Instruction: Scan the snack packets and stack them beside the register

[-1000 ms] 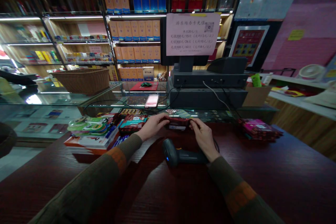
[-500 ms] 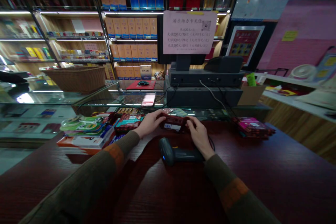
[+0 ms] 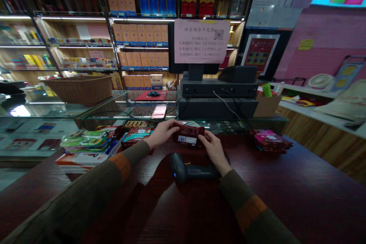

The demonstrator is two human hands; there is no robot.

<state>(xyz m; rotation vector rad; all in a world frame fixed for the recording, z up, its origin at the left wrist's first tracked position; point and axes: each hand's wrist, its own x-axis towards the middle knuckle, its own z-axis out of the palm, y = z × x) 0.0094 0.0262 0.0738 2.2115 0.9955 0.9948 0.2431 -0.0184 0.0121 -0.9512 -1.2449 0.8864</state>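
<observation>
A dark brown snack packet with a white barcode label is held up between my two hands, its label side facing me. My left hand grips its left end, thumb in front. The right end is pinched between the thumb and fingers of my right hand. Just below the packet, a dark barcode scanner lies on its side on the brown table, with a small blue light lit on its head. My right wrist is close to the scanner's handle and hides its end.
At the left are green packages on boxes and a teal-and-brown packet. A pile of pink-and-brown packets lies at the right. Behind the table stand a glass counter, a phone, a wicker basket and a till.
The packet's label side now faces me more fully, and my right fingers sit lower on its right end. The whole view has shifted slightly. The scanner stays on the table.
</observation>
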